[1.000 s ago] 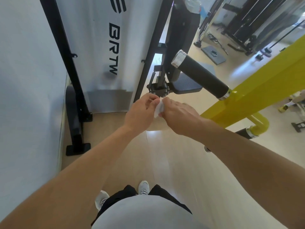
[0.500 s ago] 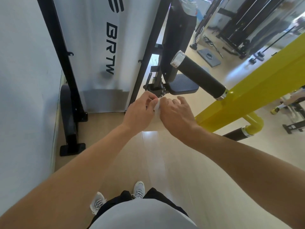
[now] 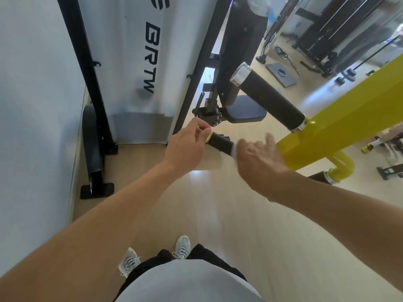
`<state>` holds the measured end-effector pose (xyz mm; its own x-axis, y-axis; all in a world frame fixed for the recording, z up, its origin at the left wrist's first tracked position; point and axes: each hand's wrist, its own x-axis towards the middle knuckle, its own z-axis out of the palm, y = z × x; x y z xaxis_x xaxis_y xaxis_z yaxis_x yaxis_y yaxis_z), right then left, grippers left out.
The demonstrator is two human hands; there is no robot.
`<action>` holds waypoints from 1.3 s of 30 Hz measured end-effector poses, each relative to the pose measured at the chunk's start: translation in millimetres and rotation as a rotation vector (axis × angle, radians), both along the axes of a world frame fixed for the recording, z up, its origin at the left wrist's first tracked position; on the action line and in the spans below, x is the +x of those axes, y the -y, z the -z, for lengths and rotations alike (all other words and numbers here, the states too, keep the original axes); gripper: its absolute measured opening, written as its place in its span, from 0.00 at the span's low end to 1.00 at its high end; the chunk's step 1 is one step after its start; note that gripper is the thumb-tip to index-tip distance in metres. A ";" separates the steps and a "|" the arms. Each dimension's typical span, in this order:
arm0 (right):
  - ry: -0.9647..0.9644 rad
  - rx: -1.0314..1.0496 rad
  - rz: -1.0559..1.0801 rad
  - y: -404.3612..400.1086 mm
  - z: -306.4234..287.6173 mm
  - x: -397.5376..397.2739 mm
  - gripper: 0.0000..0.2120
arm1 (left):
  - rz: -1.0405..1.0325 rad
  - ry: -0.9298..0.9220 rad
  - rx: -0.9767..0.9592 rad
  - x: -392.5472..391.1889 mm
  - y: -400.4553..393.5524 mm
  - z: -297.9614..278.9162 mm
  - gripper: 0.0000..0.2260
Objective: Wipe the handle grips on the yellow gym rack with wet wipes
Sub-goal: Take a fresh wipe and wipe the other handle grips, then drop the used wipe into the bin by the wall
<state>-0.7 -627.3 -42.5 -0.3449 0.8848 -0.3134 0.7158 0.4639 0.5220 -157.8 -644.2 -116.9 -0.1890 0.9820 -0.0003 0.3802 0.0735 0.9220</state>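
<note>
The yellow gym rack [image 3: 353,118] juts in from the right with black handle grips. The upper grip [image 3: 269,101] with a silver end cap is untouched. A lower black grip [image 3: 219,143] points toward me. My left hand [image 3: 187,147] pinches that grip's end cap between thumb and fingers. My right hand [image 3: 258,159], blurred by motion, wraps a white wet wipe [image 3: 234,151] around the same grip close to the yellow beam. A third black grip [image 3: 316,178] shows low on the right, mostly hidden behind my right forearm.
A black-framed machine with a white BRTW panel [image 3: 139,62] stands just ahead on the left, its black foot [image 3: 96,188] on the wood floor. A black padded seat [image 3: 246,109] sits behind the grips. More gym equipment [image 3: 322,40] fills the far right.
My right hand with the wipe has slid right along the lower grip, away from my left hand, baring the black grip between them. My left hand stays at the grip's end.
</note>
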 end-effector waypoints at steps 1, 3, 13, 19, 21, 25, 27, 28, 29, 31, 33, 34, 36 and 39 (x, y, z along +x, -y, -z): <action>0.124 0.041 0.019 3.7 -3.7 8.7 0.13 | 0.007 -0.002 -0.001 1.1 0.5 -0.7 0.07; 0.118 0.050 0.032 5.7 -3.1 3.4 0.13 | 0.000 0.022 -0.010 3.5 1.2 -0.9 0.07; 0.171 0.057 0.017 4.1 -3.0 12.7 0.17 | -0.029 0.063 -0.016 5.6 -2.1 3.5 0.05; -0.296 0.064 -0.114 -6.2 22.5 -40.6 0.12 | -0.073 0.134 0.008 13.4 -0.5 0.3 0.07; -0.292 0.051 -0.107 -9.2 20.3 -37.7 0.13 | -0.085 0.135 0.008 11.9 -1.0 2.4 0.07; 0.189 0.064 -0.049 3.4 -0.5 9.7 0.17 | -0.088 0.120 0.012 13.2 2.4 6.1 0.05; 0.293 0.062 -0.085 8.7 -5.4 9.9 0.18 | -0.097 0.115 0.018 17.4 3.3 4.5 0.07; 0.195 0.045 -0.099 8.3 -2.6 1.3 0.15 | -0.104 0.122 0.022 19.0 2.9 4.2 0.07; 0.061 0.036 -0.106 5.2 2.7 -10.5 0.12 | -0.109 0.129 0.022 20.2 2.2 3.1 0.07; -0.183 0.060 -0.154 -3.1 14.5 -32.8 0.12 | -0.115 0.132 0.008 20.5 0.6 1.3 0.08; -0.329 0.050 -0.152 -9.6 20.3 -39.0 0.12 | -0.124 0.124 0.002 20.2 -0.1 -0.6 0.08; -0.341 0.028 -0.137 -8.3 18.6 -34.4 0.12 | -0.125 0.112 -0.003 20.1 0.5 -1.7 0.08; -0.271 -0.001 -0.121 -1.6 11.3 -14.8 0.14 | -0.113 0.087 -0.013 20.8 2.1 -1.4 0.07; -0.139 0.037 -0.179 13.9 1.4 17.1 0.21 | -0.139 0.122 -0.031 23.9 5.2 1.3 0.06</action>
